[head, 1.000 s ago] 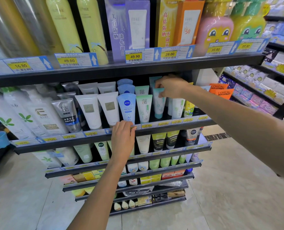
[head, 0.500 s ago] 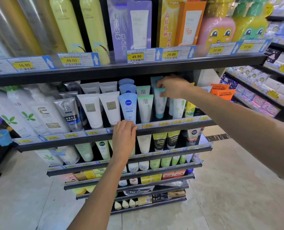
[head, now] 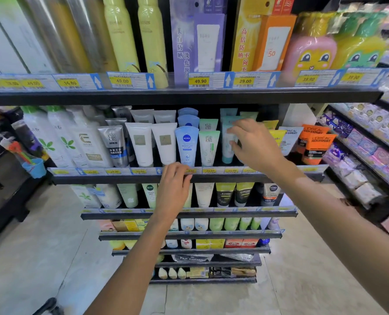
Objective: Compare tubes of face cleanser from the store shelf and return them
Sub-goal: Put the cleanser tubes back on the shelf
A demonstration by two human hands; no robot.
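Observation:
Face cleanser tubes stand cap-down in rows on the middle shelf (head: 111,178). Among them are a teal tube (head: 226,154), a white-and-green tube (head: 209,147) and a blue Nivea tube (head: 186,144). My right hand (head: 255,144) hovers in front of the teal tube with fingers spread and relaxed. Its fingertips are at the tube's side, and whether they touch it is unclear. My left hand (head: 173,189) rests its fingertips on the shelf's price rail below the Nivea tube and holds nothing.
White tubes (head: 141,144) and a grey men's tube (head: 113,146) stand to the left, orange L'Oreal tubes (head: 317,148) to the right. The shelf above (head: 189,96) overhangs with tall bottles and boxes. More tubes fill the lower shelves; tiled floor lies below.
My right hand has let go of the teal tube's top and drawn back and down, fingers now spread. My left hand stays on the price rail.

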